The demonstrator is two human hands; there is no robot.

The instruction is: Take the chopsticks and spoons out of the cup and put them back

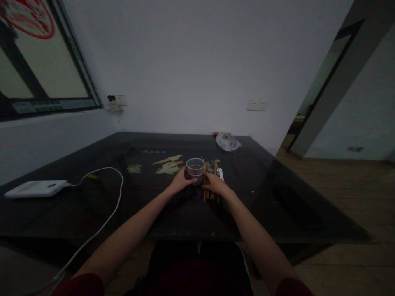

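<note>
A clear plastic cup (195, 169) stands upright on the dark glass-topped table (271, 189), a little past its middle. My left hand (181, 181) is wrapped round the cup's left side. My right hand (216, 184) rests just right of the cup, its fingers closed over a bundle of wooden chopsticks (206, 192) that lie pointing away from me. A white-handled utensil (221, 174) and some metal pieces lie beside the chopsticks, partly hidden by the hand.
A white flat device (35, 188) with a white cable (115, 205) lies at the table's left. A crumpled clear plastic bag (227, 142) sits at the far edge by the wall. Wall sockets (256, 105) are behind. Wooden floor and a doorway lie to the right.
</note>
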